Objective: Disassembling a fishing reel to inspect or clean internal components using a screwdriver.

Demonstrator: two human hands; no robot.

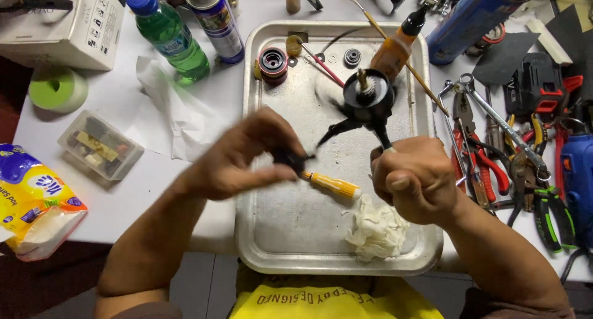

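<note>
Item: fishing reel body (365, 99), black, stem gripped in the right hand (415, 180). It stands over the far centre of the metal tray (272, 232); its rotor is blurred, so it appears to be turning.

Right hand: fingers clenched in a fist around the reel's foot, thumb on top.

Left hand (247, 155): fingers pinched on a small black part (289, 160), held over the tray's middle, just left of the reel. What the part is cannot be told; it is blurred.

Screwdriver (333, 185), yellow handle: lies on the tray between the two hands, touching neither as far as can be seen.

Also in tray: crumpled white rag (377, 232) near right; red-and-black spool (272, 64) far left; washers and a small brush far centre; an orange oil bottle (395, 50) beside the reel.

On the tabletop (123, 102): pliers and wrenches (494, 158) right; green bottle (170, 34) and spray can (216, 22) far left; tissue pack (34, 201) near left.

Step in hand, by judgement: reel stripped for servicing, one loose part held against the body, either just removed or about to be fitted.

Next move calls for: steady grip on the stem, the rotor brought to rest, and the small part aligned squarely.
</note>
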